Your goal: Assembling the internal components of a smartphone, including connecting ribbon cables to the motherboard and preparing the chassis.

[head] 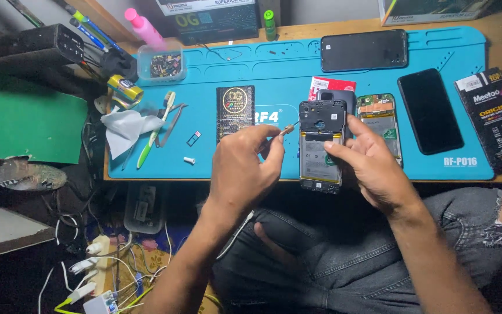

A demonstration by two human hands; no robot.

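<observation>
An opened phone [320,145] with its back cover off lies near the front edge of the blue work mat [274,64], its battery and black inner frame showing. My right hand [370,166] rests on the phone's right side and holds it steady. My left hand [245,168] pinches a thin screwdriver [286,131] whose tip points at the phone's upper left edge. A second opened phone [380,123] lies just right of the first one.
On the mat: two dark phones [365,50] [430,110], a black packet [235,111], a red card [331,85], a toothbrush [155,129], white tissue [126,127], a clear box of small parts [161,64]. A black box [492,119] sits right; cables and a power strip [97,273] below left.
</observation>
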